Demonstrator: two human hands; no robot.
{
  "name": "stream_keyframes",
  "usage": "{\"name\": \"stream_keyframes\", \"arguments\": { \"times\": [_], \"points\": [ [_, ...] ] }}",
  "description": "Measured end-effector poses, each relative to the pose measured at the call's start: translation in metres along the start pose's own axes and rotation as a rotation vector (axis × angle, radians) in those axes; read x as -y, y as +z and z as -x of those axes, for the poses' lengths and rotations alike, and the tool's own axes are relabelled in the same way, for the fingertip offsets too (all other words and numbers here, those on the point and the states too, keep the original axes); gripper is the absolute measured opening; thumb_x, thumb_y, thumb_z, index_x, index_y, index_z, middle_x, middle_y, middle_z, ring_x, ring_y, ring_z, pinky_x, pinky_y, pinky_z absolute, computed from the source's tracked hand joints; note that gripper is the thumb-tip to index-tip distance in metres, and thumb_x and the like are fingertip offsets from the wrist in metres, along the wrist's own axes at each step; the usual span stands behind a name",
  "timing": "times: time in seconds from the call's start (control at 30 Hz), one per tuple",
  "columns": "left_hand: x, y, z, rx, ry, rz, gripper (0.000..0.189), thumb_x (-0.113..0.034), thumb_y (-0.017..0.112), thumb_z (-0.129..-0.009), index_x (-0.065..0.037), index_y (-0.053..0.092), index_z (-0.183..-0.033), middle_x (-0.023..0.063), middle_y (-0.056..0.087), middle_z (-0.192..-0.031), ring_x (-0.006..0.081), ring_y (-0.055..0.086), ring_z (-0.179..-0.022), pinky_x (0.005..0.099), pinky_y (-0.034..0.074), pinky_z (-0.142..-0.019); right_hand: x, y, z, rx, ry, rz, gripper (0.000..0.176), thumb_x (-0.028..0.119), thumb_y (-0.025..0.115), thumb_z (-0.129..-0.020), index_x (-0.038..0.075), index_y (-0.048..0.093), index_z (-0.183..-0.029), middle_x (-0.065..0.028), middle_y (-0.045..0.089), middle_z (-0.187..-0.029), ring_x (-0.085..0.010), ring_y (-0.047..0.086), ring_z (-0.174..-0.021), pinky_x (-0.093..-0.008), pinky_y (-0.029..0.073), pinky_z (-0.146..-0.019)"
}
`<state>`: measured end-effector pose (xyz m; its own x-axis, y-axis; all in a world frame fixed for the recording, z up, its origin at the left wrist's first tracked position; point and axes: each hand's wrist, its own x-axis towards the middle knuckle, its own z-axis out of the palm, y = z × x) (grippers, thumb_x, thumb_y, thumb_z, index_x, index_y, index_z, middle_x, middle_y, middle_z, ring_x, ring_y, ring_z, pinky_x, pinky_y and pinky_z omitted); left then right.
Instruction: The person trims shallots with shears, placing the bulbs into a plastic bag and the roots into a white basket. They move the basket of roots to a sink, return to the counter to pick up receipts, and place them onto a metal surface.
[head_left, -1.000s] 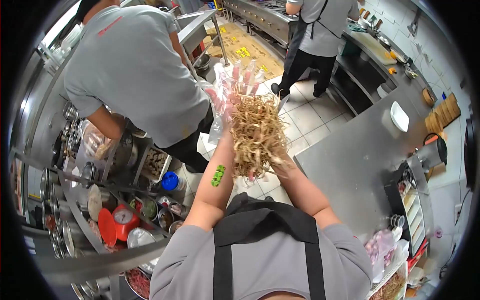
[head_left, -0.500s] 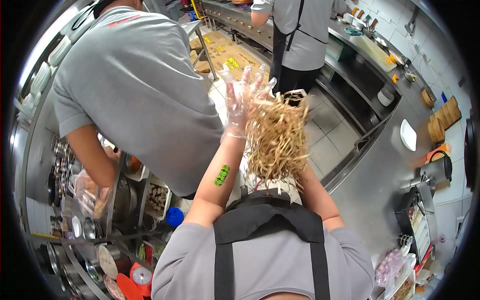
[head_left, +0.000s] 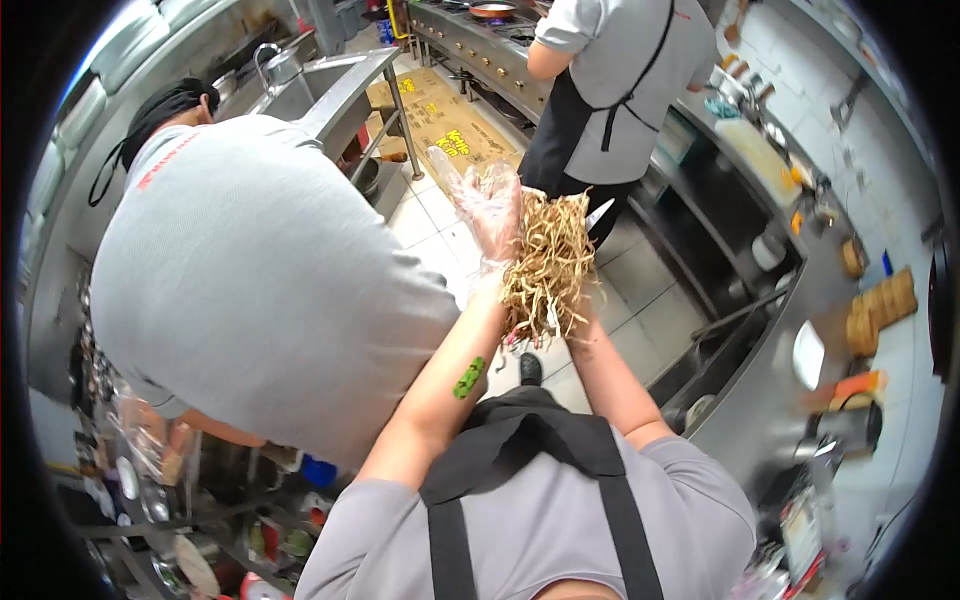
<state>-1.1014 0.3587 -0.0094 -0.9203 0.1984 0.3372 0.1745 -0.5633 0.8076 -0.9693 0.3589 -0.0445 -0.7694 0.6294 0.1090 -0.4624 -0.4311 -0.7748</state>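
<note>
Pressing the gloved fingers of the left hand flat against the left side of the bundle of tan strands, fingers straight, close together and pointing up. Wearing a loose clear plastic glove on that hand, its crumpled spare plastic sticking out up and to the left of the bundle. Propping the bundle from beneath with the right hand, which is almost wholly buried under the hanging strands; not able to tell how its fingers are set. Holding the bundle up in the air between the two hands, above the tiled floor, with loose strands dangling from its lower edge. Showing a green sticker on the left forearm, below and left of the bundle. Standing close to a co-worker in a grey shirt, left of the bundle, back turned and bent forward. Facing a second person in a dark apron just above the bundle, beside a stove. Having a steel counter well off to the right of the bundle, with a white dish lying on it. Looking past the bundle at a cardboard sheet on the floor, above and left of it.
</note>
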Motion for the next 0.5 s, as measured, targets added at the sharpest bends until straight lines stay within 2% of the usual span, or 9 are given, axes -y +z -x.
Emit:
{"name": "stream_keyframes", "arguments": {
  "times": [0.03,0.13,0.17,0.2,0.27,0.3,0.4,0.47,0.5],
  "points": [
    [-0.011,0.004,0.002,0.034,0.087,-0.054,0.089,0.004,0.063,-0.074,-0.015,0.010,-0.144,0.0194,0.040,-0.124,0.0195,0.050,-0.101,0.0283,0.047,-0.079,0.000,-0.005,-0.012,0.021,0.024,0.009,0.057,0.008,0.061,-0.084,0.006,0.034,-0.134,-0.0093,0.048,-0.126,-0.0193,0.050,-0.112,-0.0325,0.045,-0.092],
    [-0.008,0.011,-0.003,0.110,-0.073,0.208,0.082,-0.004,0.064,-0.079,-0.008,0.013,-0.143,0.0145,0.045,-0.117,0.0156,0.054,-0.084,0.0251,0.049,-0.068,0.001,-0.024,-0.040,0.083,0.101,0.012,0.058,0.008,0.062,-0.083,0.006,0.034,-0.134,-0.0093,0.048,-0.127,-0.0193,0.050,-0.112,-0.0325,0.045,-0.092],
    [0.001,0.015,-0.009,0.037,0.004,0.085,0.069,-0.013,0.063,-0.082,-0.012,0.024,-0.139,0.0100,0.051,-0.099,0.0123,0.053,-0.070,0.0223,0.047,-0.059,0.002,-0.031,-0.049,0.096,0.120,0.004,0.058,0.008,0.062,-0.083,0.006,0.034,-0.134,-0.0093,0.048,-0.127,-0.0193,0.050,-0.112,-0.0324,0.045,-0.092],
    [0.009,0.016,-0.014,0.019,0.007,0.075,0.069,-0.013,0.063,-0.082,-0.012,0.024,-0.139,0.0100,0.051,-0.099,0.0123,0.053,-0.070,0.0223,0.047,-0.059,0.005,-0.037,-0.058,0.115,0.138,0.000,0.059,0.008,0.062,-0.083,0.006,0.034,-0.134,-0.0093,0.048,-0.127,-0.0193,0.050,-0.112,-0.0324,0.045,-0.092],
    [0.029,0.016,-0.020,0.081,-0.367,0.436,0.053,-0.028,0.060,-0.086,-0.013,0.035,-0.129,0.0052,0.052,-0.083,0.0127,0.053,-0.063,0.0237,0.047,-0.056,0.011,-0.052,-0.072,0.151,0.167,-0.007,0.059,0.008,0.062,-0.083,0.006,0.034,-0.134,-0.0093,0.047,-0.127,-0.0194,0.050,-0.112,-0.0324,0.045,-0.092],
    [0.034,0.026,-0.023,0.100,-0.531,0.605,0.043,-0.043,0.056,-0.086,-0.011,0.045,-0.111,0.0018,0.049,-0.074,0.0128,0.053,-0.060,0.0258,0.047,-0.054,0.016,-0.058,-0.079,0.164,0.180,-0.007,0.059,0.008,0.062,-0.082,0.006,0.033,-0.134,-0.0093,0.047,-0.127,-0.0194,0.050,-0.112,-0.0324,0.044,-0.092],
    [0.053,0.043,-0.021,0.046,-0.763,0.589,0.058,-0.065,0.059,-0.074,-0.010,0.050,-0.091,0.0027,0.053,-0.075,0.0170,0.058,-0.068,0.0313,0.050,-0.059,0.029,-0.073,-0.094,0.190,0.217,-0.023,0.060,0.008,0.063,-0.082,0.006,0.033,-0.135,-0.0093,0.047,-0.127,-0.0194,0.050,-0.112,-0.0324,0.044,-0.092],
    [0.069,0.060,-0.022,0.030,-0.725,0.531,0.079,-0.072,0.056,-0.070,-0.008,0.051,-0.117,0.0081,0.055,-0.110,0.0220,0.056,-0.097,0.0391,0.047,-0.080,0.037,-0.079,-0.104,0.209,0.227,-0.025,0.061,0.008,0.063,-0.082,0.006,0.033,-0.135,-0.0093,0.047,-0.127,-0.0194,0.050,-0.112,-0.0324,0.044,-0.093],
    [0.073,0.064,-0.026,0.096,-0.739,0.498,0.088,-0.074,0.053,-0.070,-0.010,0.040,-0.128,0.0082,0.047,-0.121,0.0229,0.051,-0.105,0.0411,0.045,-0.084,0.041,-0.084,-0.109,0.216,0.236,-0.024,0.061,0.008,0.063,-0.082,0.006,0.033,-0.135,-0.0093,0.047,-0.128,-0.0194,0.050,-0.112,-0.0324,0.044,-0.093]
  ]
}}
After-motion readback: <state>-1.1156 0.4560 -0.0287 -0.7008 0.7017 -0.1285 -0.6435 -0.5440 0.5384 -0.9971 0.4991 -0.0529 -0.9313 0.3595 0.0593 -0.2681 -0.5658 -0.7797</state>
